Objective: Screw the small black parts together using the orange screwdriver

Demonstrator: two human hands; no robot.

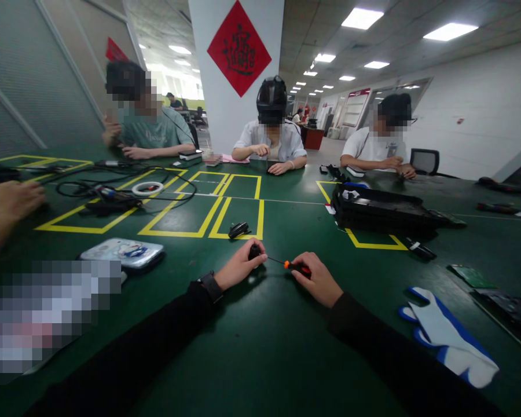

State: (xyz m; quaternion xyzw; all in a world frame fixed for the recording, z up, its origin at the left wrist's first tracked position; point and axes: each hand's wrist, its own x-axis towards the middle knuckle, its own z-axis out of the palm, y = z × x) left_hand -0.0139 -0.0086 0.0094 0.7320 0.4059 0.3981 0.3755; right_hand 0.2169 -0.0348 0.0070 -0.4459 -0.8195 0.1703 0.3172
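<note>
My left hand (239, 267) is closed on a small black part (255, 251) held down on the green table (260, 347). My right hand (318, 281) grips a screwdriver (296, 267) with an orange and black handle. Its thin shaft points left and its tip meets the black part. Both forearms wear dark sleeves, and a black watch sits on my left wrist. Another small black piece (238, 230) lies just beyond my hands, inside a yellow taped box.
A white and blue glove (449, 336) lies at the right. A black tray-like case (384, 209) sits further back right. A phone in a patterned case (122, 252) lies at the left, beyond it cables and a tape roll (147, 187). Three people sit across the table.
</note>
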